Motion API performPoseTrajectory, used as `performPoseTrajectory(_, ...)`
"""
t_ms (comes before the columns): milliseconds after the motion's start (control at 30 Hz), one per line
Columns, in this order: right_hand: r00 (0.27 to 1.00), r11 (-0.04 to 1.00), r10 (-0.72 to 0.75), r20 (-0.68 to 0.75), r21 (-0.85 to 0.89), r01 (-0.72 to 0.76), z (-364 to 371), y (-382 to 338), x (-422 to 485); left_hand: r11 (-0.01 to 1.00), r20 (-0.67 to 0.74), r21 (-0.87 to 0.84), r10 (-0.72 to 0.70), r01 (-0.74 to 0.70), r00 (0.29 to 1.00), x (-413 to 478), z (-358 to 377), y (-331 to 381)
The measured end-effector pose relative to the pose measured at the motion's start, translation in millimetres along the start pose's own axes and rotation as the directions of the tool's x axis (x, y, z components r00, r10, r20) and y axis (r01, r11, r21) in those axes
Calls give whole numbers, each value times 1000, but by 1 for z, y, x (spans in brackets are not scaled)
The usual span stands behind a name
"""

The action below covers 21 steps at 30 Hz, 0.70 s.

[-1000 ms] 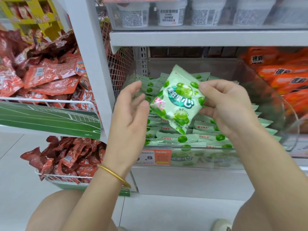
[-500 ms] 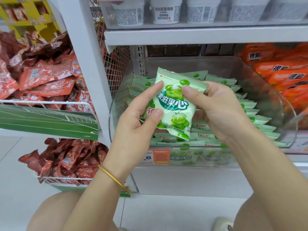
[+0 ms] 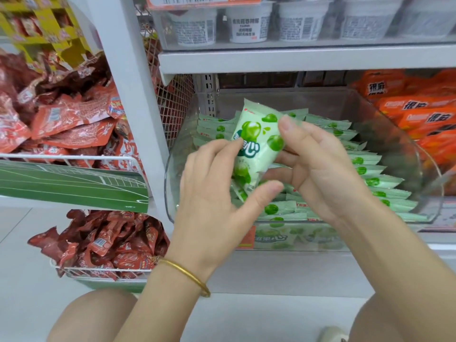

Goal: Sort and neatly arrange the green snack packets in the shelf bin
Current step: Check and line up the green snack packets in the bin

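The left hand [image 3: 212,193] and right hand [image 3: 318,169] are pinching one green snack packet [image 3: 256,134] above the clear bin [image 3: 394,134]. Judging by this, it is next needing slotting edge-up into the packet rows [image 3: 375,180].

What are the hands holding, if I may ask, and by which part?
One green snack packet: left hand pinches its lower half, right hand its upper right edge.

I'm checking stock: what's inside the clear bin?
Rows of green packets lie in the clear bin, overlapping along its right side and back. The held packet, left hand and right hand hide the middle.
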State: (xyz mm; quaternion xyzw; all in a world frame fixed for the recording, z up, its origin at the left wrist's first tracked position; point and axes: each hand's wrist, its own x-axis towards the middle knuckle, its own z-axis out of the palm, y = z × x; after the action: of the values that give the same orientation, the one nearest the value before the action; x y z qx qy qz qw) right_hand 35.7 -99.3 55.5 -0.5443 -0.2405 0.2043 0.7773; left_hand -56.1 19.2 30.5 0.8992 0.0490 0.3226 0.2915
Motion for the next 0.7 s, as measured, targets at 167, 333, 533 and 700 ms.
performPoseTrajectory(167,1000,999,12,23,-40,-11,-1,-2,0,941,-97,-337,-66,30,993,1,-2,4)
performPoseTrajectory(333,995,966,-79,-54,-252,63,-8,2,3,733,20,-672,-124,105,992,-1,-6,7)
performPoseTrajectory(533,991,981,-127,-51,-152,118,-7,1,2,626,165,-756,-101,192,981,2,-11,-1)
performPoseTrajectory(700,985,976,-152,-83,-169,136,-5,3,2,778,132,-618,-42,115,990,1,-8,-1)
